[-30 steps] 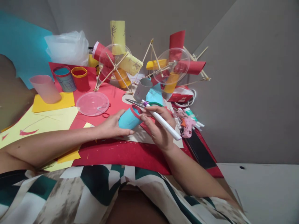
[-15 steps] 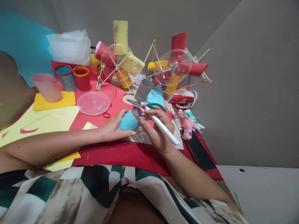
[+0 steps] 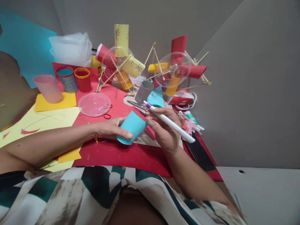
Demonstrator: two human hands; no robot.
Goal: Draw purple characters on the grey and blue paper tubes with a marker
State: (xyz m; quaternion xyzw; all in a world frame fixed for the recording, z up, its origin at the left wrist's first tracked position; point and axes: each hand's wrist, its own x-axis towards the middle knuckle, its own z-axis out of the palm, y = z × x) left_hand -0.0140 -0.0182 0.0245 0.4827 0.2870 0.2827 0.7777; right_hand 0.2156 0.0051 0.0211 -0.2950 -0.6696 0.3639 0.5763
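Note:
My left hand [image 3: 112, 127] is closed around a turquoise paper cup [image 3: 131, 126] with a red rim strip, held tilted above the red sheet [image 3: 122, 154]. My right hand [image 3: 164, 129] grips a white marker with a purple tip [image 3: 168, 121] and its fingertips touch the cup's rim. The marker's tip points up and left, past the rim. Green-handled scissors [image 3: 138, 105] lie just behind the cup.
Two paper-roll and skewer pinwheels [image 3: 118, 64] [image 3: 174, 68] stand at the back. A clear lid [image 3: 94, 104], a pink cup [image 3: 48, 88], two decorated cups [image 3: 75, 78], yellow paper [image 3: 44, 120], a plastic bag [image 3: 70, 49], and a pink glue gun [image 3: 187, 125] surround the hands.
The cup has been lifted and turned so its side faces me instead of its open mouth. The right hand with the marker has risen slightly.

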